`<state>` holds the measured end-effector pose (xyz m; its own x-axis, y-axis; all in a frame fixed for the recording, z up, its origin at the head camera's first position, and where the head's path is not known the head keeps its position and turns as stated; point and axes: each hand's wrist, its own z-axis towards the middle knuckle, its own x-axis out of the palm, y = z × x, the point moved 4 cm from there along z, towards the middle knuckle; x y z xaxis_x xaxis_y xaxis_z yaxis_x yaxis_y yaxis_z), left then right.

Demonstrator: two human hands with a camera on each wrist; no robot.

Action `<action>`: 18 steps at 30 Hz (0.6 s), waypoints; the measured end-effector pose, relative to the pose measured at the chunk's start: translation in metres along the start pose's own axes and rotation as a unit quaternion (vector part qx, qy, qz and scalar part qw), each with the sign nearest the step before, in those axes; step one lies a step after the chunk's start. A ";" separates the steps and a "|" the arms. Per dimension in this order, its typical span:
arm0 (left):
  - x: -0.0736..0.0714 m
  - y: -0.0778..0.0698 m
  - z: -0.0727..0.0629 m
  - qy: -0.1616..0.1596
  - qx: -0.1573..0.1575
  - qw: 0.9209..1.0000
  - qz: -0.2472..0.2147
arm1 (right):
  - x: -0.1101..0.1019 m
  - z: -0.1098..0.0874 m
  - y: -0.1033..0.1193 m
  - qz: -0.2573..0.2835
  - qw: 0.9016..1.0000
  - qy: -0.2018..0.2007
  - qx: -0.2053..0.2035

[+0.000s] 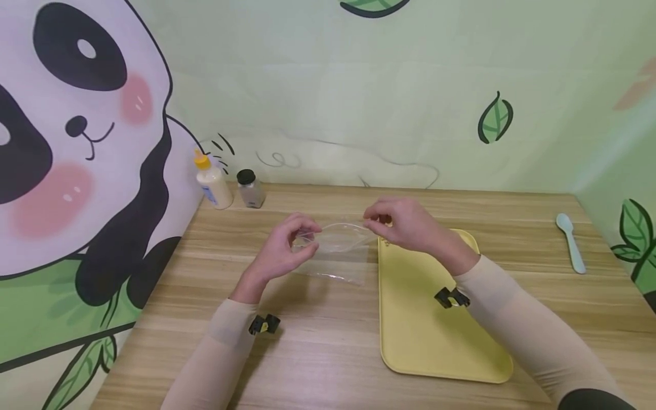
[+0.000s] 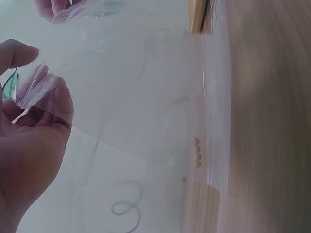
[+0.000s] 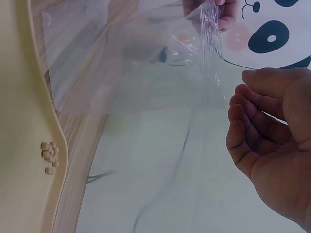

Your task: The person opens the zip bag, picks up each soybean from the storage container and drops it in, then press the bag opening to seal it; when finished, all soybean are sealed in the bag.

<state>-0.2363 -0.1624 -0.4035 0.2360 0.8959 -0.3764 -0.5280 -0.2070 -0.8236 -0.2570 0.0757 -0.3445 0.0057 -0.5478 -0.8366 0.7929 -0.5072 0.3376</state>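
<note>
A clear zip bag [image 1: 335, 259] stands over the wooden table with its mouth spread. At the mouth's left end, my left hand [image 1: 287, 245] holds the plastic; its curled fingers show through the film, the thumb apart from them. My right hand [image 1: 405, 223] pinches the right corner, thumb and index close together. A few small beige balls [image 2: 196, 153] show through the bag; whether inside or behind it, I cannot tell. More beige balls [image 3: 50, 156] lie on the yellow tray [image 1: 441, 336], under my right forearm.
Behind the left hand, a cream bottle with a yellow cap [image 1: 214, 185] and a small black-lidded jar [image 1: 251, 189] stand by the wall. A pale blue spoon [image 1: 570, 242] lies at the far right. The wall bears a panda drawing [image 1: 77, 171].
</note>
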 end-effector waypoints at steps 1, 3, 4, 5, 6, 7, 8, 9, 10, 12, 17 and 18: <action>0.000 0.000 0.000 0.000 -0.001 1.000 0.000 | -0.001 0.000 -0.001 -0.003 1.000 -0.001 0.001; 0.000 0.000 0.000 0.000 -0.004 1.000 0.001 | -0.002 0.000 -0.004 -0.003 1.000 -0.003 0.006; 0.000 0.000 0.000 -0.001 -0.007 1.000 0.002 | -0.002 0.000 -0.006 -0.003 1.000 -0.003 0.010; 0.000 0.000 0.000 -0.001 -0.010 1.000 0.003 | -0.003 0.000 -0.008 -0.001 1.000 -0.003 0.015; 0.000 0.000 0.000 -0.001 -0.012 1.000 0.003 | -0.003 0.000 -0.010 0.000 1.000 -0.003 0.020; 0.000 0.000 0.000 -0.001 -0.015 1.000 0.004 | -0.004 0.000 -0.012 0.002 1.000 -0.002 0.025; 0.000 0.000 0.000 -0.001 -0.017 1.000 0.005 | -0.004 0.000 -0.014 0.003 0.999 0.000 0.032; 0.000 0.000 -0.001 -0.001 -0.019 1.000 0.005 | -0.003 -0.001 -0.017 0.002 0.999 0.003 0.038; 0.000 0.000 -0.001 -0.001 -0.020 1.000 0.005 | -0.003 -0.001 -0.020 0.000 0.999 0.007 0.045; 0.000 -0.001 -0.001 -0.001 -0.020 1.000 0.005 | -0.001 -0.003 -0.026 0.000 0.998 0.012 0.058; 0.000 -0.001 -0.001 -0.002 -0.020 1.000 0.004 | 0.006 -0.008 -0.043 -0.008 0.997 0.024 0.079; 0.000 -0.001 -0.001 -0.001 -0.019 1.000 0.004 | 0.007 -0.009 -0.046 -0.011 0.996 0.027 0.080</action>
<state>-0.2353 -0.1631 -0.4033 0.2297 0.8952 -0.3819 -0.4985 -0.2288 -0.8362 -0.2881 0.1006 -0.3699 0.0256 -0.5012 -0.8649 0.6867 -0.6200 0.3796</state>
